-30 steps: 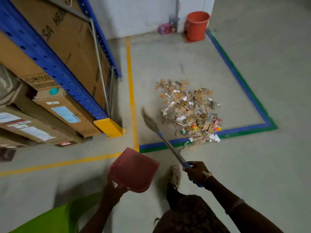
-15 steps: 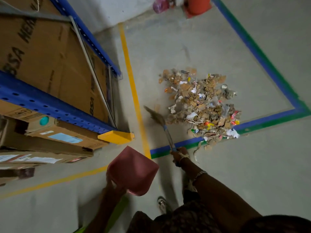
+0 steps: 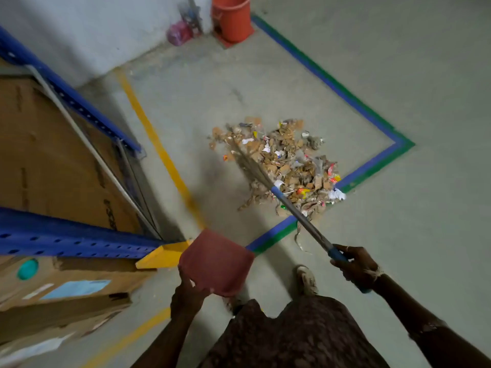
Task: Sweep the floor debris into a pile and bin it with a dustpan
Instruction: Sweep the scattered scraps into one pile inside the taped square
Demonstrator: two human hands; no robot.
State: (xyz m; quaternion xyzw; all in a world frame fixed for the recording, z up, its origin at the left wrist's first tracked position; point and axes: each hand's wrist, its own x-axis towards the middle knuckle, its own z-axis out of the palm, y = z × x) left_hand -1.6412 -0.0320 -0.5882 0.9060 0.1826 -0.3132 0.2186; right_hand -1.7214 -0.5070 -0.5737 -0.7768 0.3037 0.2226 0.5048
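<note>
A pile of debris (image 3: 289, 160), mostly cardboard scraps with bits of paper and coloured wrappers, lies on the grey floor inside the corner of the blue-green tape. My right hand (image 3: 354, 266) grips the blue handle end of a broom (image 3: 300, 216); its bristles lie across the left side of the pile. My left hand (image 3: 187, 297) holds a pink dustpan (image 3: 216, 262) by its near edge, raised above the floor left of my feet. An orange bin (image 3: 232, 17) stands at the far wall.
A blue storage rack (image 3: 66, 240) with cardboard boxes (image 3: 53, 166) fills the left side, its yellow foot guard (image 3: 162, 254) beside the dustpan. A yellow floor line (image 3: 156, 147) runs past the rack. A pink object (image 3: 178, 35) sits near the bin. My shoe (image 3: 307, 278) is below the tape.
The broom head moved from the bare floor left of the pile onto the pile's left side. My right hand drew back toward me. The view shifted; the dustpan stays raised.
</note>
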